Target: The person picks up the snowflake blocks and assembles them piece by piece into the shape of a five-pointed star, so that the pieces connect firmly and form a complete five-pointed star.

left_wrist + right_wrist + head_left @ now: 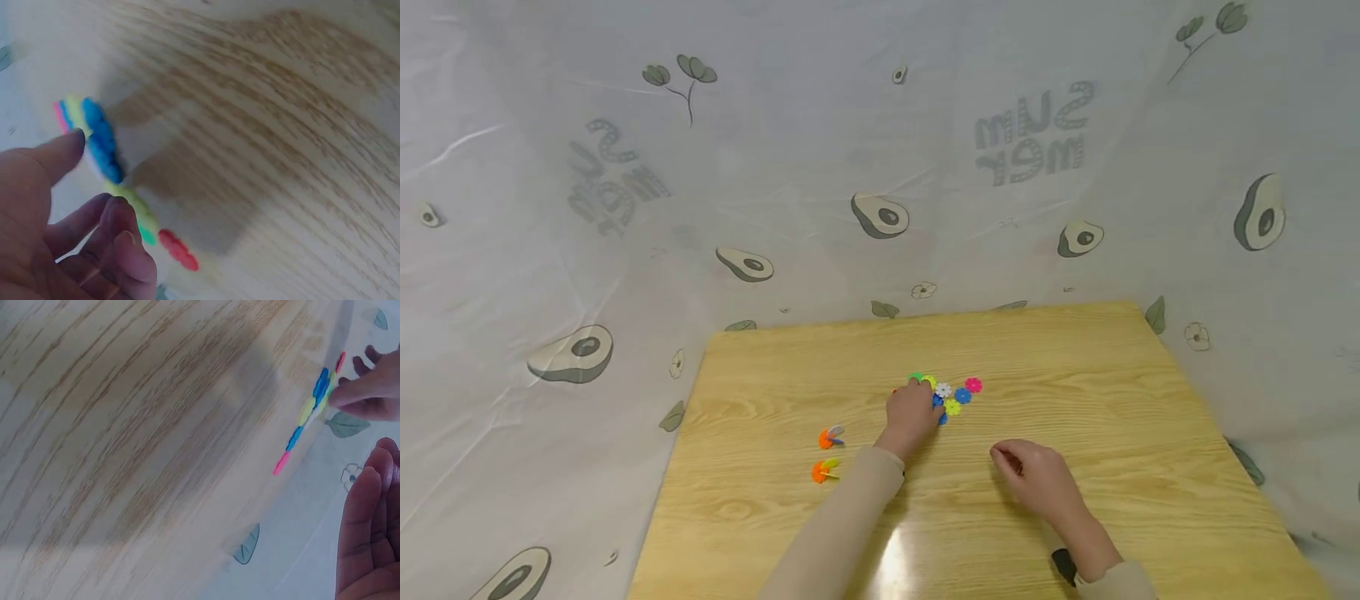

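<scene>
Wood-grain tbl (1075, 375), avocado-print sheeting (805, 150) (w/ mirrored txt), glare (892, 558)

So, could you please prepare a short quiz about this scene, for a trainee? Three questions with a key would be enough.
1. Which hand is nearer to the white piece?
2. True or false: in the head view, the pink piece lies to the right of the white piece.
3. Fill the gap: the upper cluster and the lower cluster, at the left, both include a piece coloured ____.

Key: 1. The left hand. 2. True. 3. Orange.
</scene>
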Action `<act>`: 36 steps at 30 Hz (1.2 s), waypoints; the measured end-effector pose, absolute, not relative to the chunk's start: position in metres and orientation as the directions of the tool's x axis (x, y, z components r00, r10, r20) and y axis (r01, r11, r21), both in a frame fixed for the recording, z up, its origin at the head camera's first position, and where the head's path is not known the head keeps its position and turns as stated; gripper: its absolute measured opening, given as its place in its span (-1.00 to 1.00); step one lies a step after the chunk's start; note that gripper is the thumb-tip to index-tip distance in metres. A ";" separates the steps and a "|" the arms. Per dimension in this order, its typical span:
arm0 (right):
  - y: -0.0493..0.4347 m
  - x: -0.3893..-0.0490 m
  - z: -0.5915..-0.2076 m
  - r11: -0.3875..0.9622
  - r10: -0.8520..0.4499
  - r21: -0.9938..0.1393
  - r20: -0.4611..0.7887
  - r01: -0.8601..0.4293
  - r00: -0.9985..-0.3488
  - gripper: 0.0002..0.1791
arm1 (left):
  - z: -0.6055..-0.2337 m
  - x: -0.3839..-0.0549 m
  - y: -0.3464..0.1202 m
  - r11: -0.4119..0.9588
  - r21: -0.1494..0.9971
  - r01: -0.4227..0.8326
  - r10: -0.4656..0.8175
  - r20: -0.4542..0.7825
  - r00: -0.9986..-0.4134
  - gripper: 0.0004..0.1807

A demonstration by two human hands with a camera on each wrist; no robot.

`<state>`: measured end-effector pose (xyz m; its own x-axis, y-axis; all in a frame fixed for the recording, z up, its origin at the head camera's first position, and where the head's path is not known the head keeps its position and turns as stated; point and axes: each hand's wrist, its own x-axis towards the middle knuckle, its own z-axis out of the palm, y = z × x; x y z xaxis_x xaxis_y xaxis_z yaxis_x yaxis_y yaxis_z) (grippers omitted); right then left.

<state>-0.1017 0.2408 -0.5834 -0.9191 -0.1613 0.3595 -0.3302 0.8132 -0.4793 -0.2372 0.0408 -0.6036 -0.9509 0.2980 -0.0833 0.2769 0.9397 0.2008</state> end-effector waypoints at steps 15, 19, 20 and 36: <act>0.231 -0.145 -0.584 0.827 -0.160 -0.511 0.182 -0.232 -0.970 -0.91 | -0.609 -0.225 0.008 0.726 0.681 0.096 0.228 -0.107 -0.968 -0.75; 0.242 -0.181 -0.588 0.847 -0.144 -0.502 0.099 -0.174 -0.985 -0.82 | -0.596 -0.194 -0.003 0.587 0.808 0.061 0.232 -0.096 -0.968 -0.74; 0.246 -0.190 -0.589 0.851 -0.141 -0.500 0.083 -0.164 -0.987 -0.79 | -0.594 -0.184 -0.006 0.560 0.827 0.056 0.237 -0.096 -0.967 -0.75; 0.261 -0.252 -0.615 0.897 -0.266 -0.401 -0.155 -0.186 -0.951 -0.65 | -0.607 -0.091 -0.058 0.268 0.948 -0.170 0.147 -0.214 -0.966 -0.74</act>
<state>-0.2524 0.2612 -0.6151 -0.9514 -0.2661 -0.1550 -0.1856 0.8971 -0.4010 -0.0911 -0.0582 -0.6067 -0.9656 0.1473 -0.2142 -0.1695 0.2676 0.9485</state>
